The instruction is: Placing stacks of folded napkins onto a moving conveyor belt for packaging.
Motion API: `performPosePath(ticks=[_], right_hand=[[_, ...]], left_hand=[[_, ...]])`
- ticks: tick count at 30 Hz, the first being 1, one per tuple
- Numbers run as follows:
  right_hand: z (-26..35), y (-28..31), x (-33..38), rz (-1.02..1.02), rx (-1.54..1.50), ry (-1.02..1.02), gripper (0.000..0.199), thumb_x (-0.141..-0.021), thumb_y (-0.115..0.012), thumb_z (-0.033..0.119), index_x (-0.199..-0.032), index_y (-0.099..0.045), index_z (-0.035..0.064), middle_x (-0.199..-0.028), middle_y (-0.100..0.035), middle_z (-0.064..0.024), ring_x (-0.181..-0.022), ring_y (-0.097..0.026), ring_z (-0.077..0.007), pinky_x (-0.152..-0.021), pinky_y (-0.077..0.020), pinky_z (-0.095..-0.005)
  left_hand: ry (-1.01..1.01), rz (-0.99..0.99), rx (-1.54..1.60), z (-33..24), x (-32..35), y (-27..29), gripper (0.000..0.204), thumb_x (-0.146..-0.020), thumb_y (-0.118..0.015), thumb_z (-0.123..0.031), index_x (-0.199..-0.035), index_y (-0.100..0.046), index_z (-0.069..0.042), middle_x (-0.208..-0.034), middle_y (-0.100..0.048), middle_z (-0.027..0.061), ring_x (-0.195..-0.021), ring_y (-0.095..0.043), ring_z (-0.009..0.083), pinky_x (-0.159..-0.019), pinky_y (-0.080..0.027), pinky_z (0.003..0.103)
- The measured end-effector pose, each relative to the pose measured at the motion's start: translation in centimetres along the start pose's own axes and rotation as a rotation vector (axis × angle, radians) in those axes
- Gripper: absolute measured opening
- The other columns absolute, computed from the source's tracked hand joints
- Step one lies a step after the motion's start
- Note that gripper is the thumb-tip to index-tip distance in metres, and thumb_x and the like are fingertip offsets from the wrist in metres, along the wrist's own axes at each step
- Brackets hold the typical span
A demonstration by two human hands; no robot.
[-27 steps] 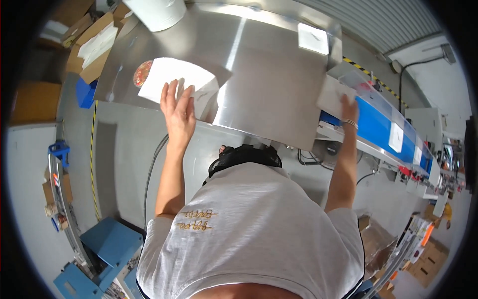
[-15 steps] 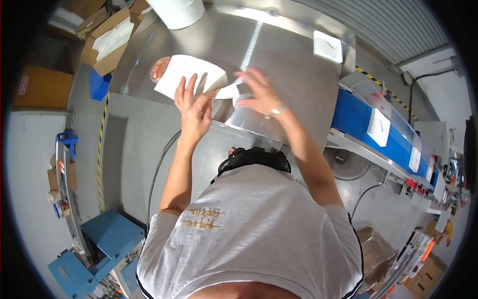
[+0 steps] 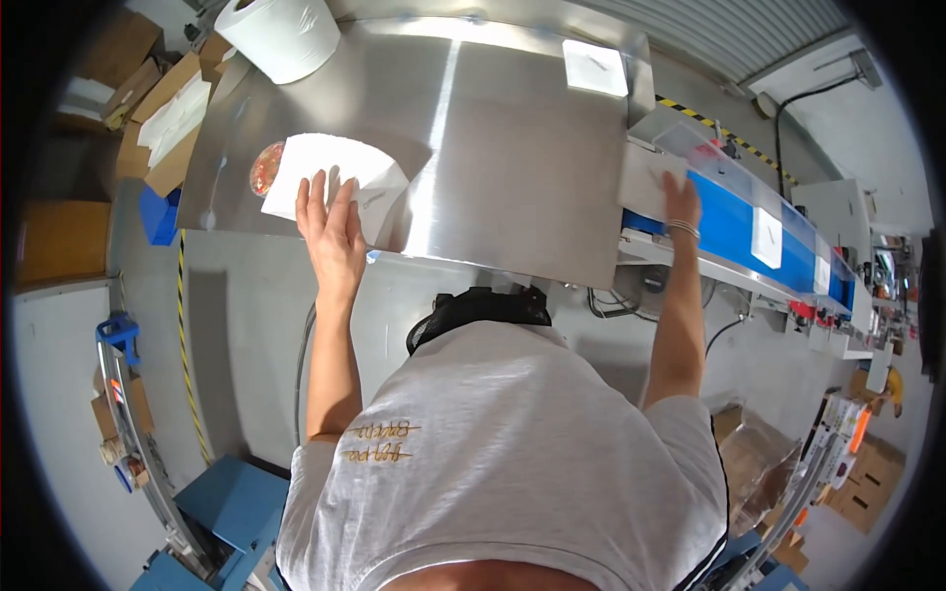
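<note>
On the left part of the steel table lies a fanned stack of white paper pieces (image 3: 340, 163). My left hand (image 3: 333, 241) rests its fingertips on the near edge of the stack, fingers stretched out and slightly apart. Beside the stack's left edge is a round dish with small red and orange bits (image 3: 266, 169). At the table's right, my right hand (image 3: 682, 204) grips the right edge of a flat white paper square (image 3: 642, 184) over the near end of the blue conveyor belt (image 3: 724, 212). Motion smears those fingers a little.
More white squares (image 3: 766, 237) lie along the belt, beside a clear plastic guard (image 3: 705, 138). Another white square (image 3: 594, 69) sits at the table's (image 3: 522, 167) far right corner. A large white roll (image 3: 281, 39) stands at the far left, near open cardboard boxes (image 3: 177, 128).
My right hand has swung from the middle of the table to the conveyor at the right, with a white paper square. My left hand stays by the stack, fingers straighter. The view has shifted right.
</note>
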State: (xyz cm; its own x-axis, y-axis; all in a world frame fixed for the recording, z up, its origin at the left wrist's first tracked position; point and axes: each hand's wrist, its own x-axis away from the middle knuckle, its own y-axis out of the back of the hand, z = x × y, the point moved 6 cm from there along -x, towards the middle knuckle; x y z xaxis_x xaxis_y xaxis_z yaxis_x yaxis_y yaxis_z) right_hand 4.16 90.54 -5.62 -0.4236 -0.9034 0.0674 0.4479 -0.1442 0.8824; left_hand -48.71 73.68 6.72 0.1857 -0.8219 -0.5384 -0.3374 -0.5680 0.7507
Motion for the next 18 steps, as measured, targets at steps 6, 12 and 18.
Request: performPosePath(ticks=[6,12,18], right_hand=[[9.2,-0.4,4.6,-0.366,0.055,0.708,0.065,-0.074,-0.073,0.038,-0.126,-0.048,0.0073,-0.107,-0.059,-0.0224,-0.102,-0.055,-0.0388,-0.089,-0.0449,-0.0452],[29.0,-10.4,20.9,0.556,-0.471,0.961,0.059,-0.073,-0.077,0.028,-0.126,-0.053,0.0161,-0.142,-0.040,-0.0127,-0.134,-0.029,-0.0351,-0.105,-0.0307,-0.0503],[26.5,-11.8,18.4,0.760,-0.907,0.621,0.035,-0.090,-0.064,0.029,-0.108,-0.052,0.0014,-0.098,-0.062,-0.0094,-0.087,-0.058,-0.0143,-0.077,-0.0482,-0.0282]], left_hand=[[-0.098,-0.032,-0.004,-0.8,-0.2,-0.2,0.030,-0.075,-0.063,0.003,-0.101,-0.068,-0.012,-0.137,-0.045,0.0139,-0.133,-0.030,0.0387,-0.107,-0.022,0.051],[-0.137,0.045,0.016,-1.1,-0.6,-0.4,0.027,-0.077,-0.065,-0.004,-0.102,-0.067,-0.012,-0.141,-0.039,0.0150,-0.135,-0.025,0.0394,-0.108,-0.019,0.050],[-0.013,0.003,-0.011,1.4,-1.3,0.0,0.049,-0.081,-0.067,-0.018,-0.127,-0.053,-0.010,-0.145,-0.032,0.0202,-0.137,-0.023,0.0407,-0.108,-0.021,0.052]])
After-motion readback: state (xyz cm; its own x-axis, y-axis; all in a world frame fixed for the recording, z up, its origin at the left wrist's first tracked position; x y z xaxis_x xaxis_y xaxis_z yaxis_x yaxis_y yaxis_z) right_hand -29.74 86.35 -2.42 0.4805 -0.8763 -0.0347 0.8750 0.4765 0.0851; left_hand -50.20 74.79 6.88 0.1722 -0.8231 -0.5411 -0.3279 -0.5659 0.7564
